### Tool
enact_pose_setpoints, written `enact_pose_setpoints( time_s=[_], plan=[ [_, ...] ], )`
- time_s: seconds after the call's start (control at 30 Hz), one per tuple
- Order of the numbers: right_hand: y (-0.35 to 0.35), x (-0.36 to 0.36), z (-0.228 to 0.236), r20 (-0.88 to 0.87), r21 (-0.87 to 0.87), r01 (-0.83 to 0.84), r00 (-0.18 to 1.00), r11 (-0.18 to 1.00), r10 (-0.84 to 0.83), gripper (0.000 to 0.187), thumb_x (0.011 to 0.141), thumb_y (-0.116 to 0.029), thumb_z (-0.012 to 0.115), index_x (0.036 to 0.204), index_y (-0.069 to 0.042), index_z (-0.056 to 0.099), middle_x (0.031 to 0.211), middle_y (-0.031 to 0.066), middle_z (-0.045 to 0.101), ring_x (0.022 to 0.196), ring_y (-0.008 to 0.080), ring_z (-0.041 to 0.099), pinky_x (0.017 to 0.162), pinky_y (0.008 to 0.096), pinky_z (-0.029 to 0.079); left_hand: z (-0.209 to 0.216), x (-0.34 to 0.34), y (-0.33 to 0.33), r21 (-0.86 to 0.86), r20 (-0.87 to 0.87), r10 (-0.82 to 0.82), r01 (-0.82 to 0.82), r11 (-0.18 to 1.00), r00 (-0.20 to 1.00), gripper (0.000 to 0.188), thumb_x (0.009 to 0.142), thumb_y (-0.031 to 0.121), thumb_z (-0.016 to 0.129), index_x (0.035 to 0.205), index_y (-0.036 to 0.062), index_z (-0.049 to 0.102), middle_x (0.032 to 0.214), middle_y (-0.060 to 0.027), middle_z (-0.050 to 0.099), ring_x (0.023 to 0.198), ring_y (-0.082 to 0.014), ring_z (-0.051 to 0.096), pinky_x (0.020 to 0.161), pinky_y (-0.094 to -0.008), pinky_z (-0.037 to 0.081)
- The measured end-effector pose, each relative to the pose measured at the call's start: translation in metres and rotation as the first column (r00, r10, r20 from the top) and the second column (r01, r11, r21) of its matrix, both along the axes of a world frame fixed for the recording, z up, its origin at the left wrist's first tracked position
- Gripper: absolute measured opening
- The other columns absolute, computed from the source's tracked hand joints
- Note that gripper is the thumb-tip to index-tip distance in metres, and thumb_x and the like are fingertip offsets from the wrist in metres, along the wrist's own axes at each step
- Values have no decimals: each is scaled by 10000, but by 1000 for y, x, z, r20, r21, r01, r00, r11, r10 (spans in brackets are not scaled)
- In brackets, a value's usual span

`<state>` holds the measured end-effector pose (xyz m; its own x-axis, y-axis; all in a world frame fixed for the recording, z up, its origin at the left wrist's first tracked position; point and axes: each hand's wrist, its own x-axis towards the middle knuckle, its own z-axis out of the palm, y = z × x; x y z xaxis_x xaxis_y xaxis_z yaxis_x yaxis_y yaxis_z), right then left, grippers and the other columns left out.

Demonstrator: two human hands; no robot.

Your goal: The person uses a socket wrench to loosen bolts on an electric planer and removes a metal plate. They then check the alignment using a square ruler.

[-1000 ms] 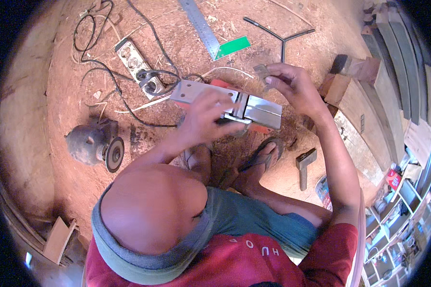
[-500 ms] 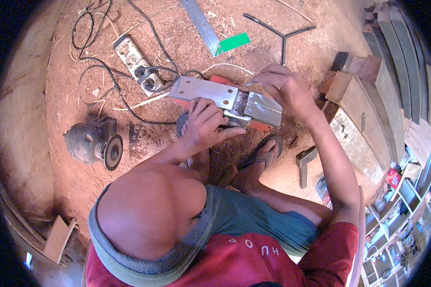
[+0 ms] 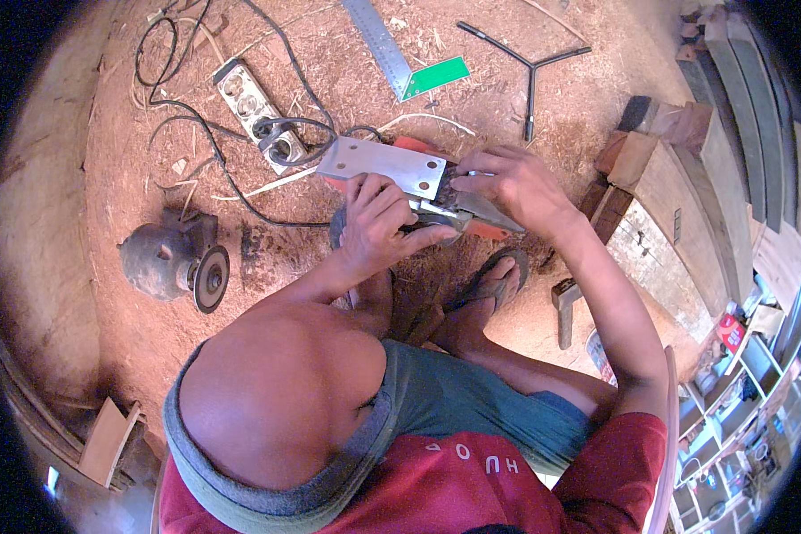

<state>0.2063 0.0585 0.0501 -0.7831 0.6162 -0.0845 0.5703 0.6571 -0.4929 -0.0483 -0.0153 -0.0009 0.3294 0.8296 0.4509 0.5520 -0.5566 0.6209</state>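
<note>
An electric hand planer point(image 3: 378, 167) with an orange-red body lies sole up between my hands, its long silver plate facing me. My left hand point(image 3: 376, 218) is wrapped around its near side, with the thumb stretched along the edge close to the cutter slot. Bent over the cutter area, the fingers of my right hand point(image 3: 514, 189) are closed together at the slot between the two sole plates. These fingers cover part of the cutter drum, and what they pinch is hidden. The shorter sole plate point(image 3: 489, 214) shows partly below the right hand.
A power strip point(image 3: 256, 116) with black cords lies left of the planer. Farther off are a green-handled try square point(image 3: 436, 78) and a three-armed wrench point(image 3: 530, 71). A bench grinder-like motor with a disc point(image 3: 209, 278) stands at left; timber blocks point(image 3: 659, 214) lie right.
My right hand has lowered from above the shorter plate to the cutter slot, uncovering the wrench's near end. That plate now looks darker and narrower. My left hand keeps its hold.
</note>
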Motion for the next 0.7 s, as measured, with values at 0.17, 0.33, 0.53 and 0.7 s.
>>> enact_pose_setpoints(
  time_s=[0.17,0.33,0.53,0.7],
  plan=[
    [-3,0,-5,6,40,-42,999,998,42,282,870,-183,685,1128,-140,790,1175,18,739,1103,250,703,978,401,559,-4,-1,-2,-7,-21,12,-13,1000,1000,524,678,479,936,670,105,570,812,-39,598,872,-271,577,832,-463,402],
    [-1,-4,1,98,30,-151,984,988,148,389,835,-155,683,1217,-124,747,1208,47,730,1080,276,719,951,391,582,3,-2,-10,-104,-61,8,-15,994,998,505,684,496,937,808,87,668,904,-50,634,970,-292,596,879,-477,411],
    [-7,-1,-5,116,77,-181,978,980,172,393,840,-151,671,1224,-93,727,1194,64,729,1083,281,723,951,388,594,1,7,-14,-48,-48,36,-38,998,998,475,708,490,917,991,142,762,1010,-30,667,1085,-290,613,976,-518,413],
    [-4,-6,-7,171,101,-240,960,966,221,345,883,-189,674,1221,-160,738,1151,24,728,1052,273,740,843,411,639,9,6,-13,-93,-107,1,-11,996,994,484,738,472,893,1071,138,784,1018,-29,658,1087,-286,601,976,-529,411]
  ],
)
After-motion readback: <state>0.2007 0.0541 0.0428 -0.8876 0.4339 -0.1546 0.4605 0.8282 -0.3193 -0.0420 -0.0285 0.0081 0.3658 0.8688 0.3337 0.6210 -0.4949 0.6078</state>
